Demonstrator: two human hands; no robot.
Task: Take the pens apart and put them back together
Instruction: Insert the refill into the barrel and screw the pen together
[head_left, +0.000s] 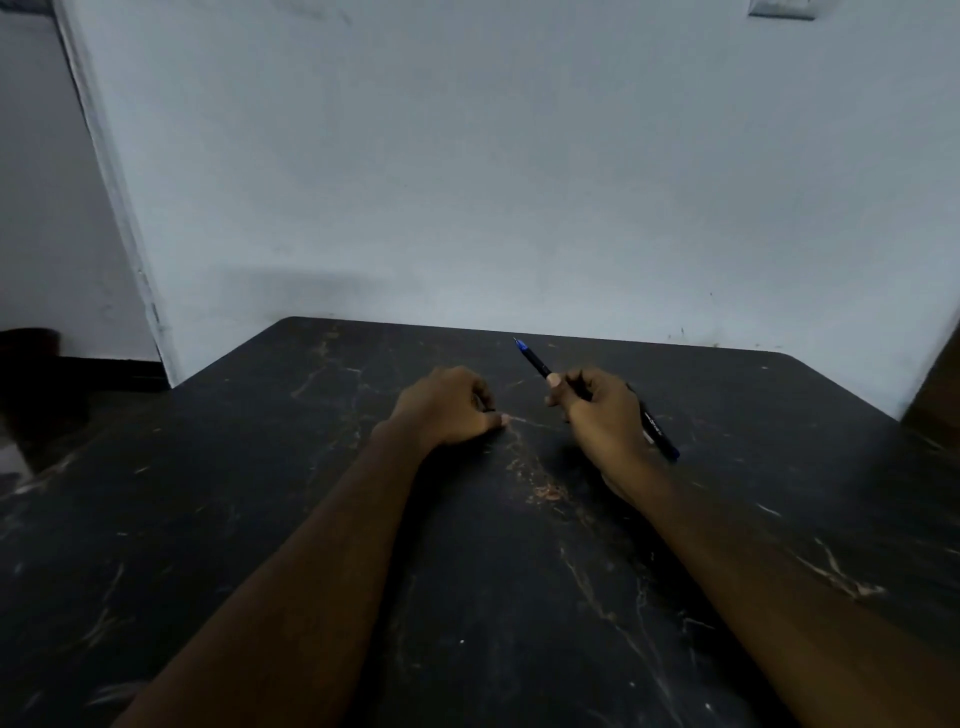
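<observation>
Right hand grips pen over table, tip bare, left hand curled, contents unclear; probably mid-disassembly, next needs left hand on the barrel to twist.

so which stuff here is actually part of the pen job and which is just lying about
Part of the job:
pen, gripped in the right hand
left hand, fingers curled, contents unclear

Just there:
dark table
wall
dark shape at far left
</observation>
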